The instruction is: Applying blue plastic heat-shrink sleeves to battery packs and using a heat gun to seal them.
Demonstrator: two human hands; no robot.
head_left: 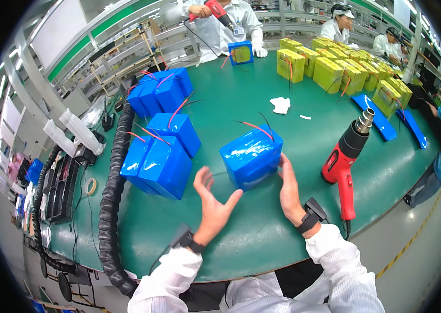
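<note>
A battery pack [251,158] in shiny blue wrap sits in front of me, with a red and a black wire rising from its top. My left hand [214,207] is open just to its near left, the thumb stretched toward the pack's lower edge; whether it touches cannot be told. Along the pack's right side lies my right hand [290,189], its fingers straight and at or against the wrap, not wrapped round it. To the right of that hand, a red and black heat gun [347,164] stands nozzle up on the green table [246,232].
Several wrapped blue packs [167,163] stand at left beside a black ribbed hose [110,219]. Yellow packs [330,73] crowd the far right, near flat blue sleeves [376,119]. White scrap [280,105] lies mid-table. Across it, a co-worker [231,23] holds another heat gun [218,13].
</note>
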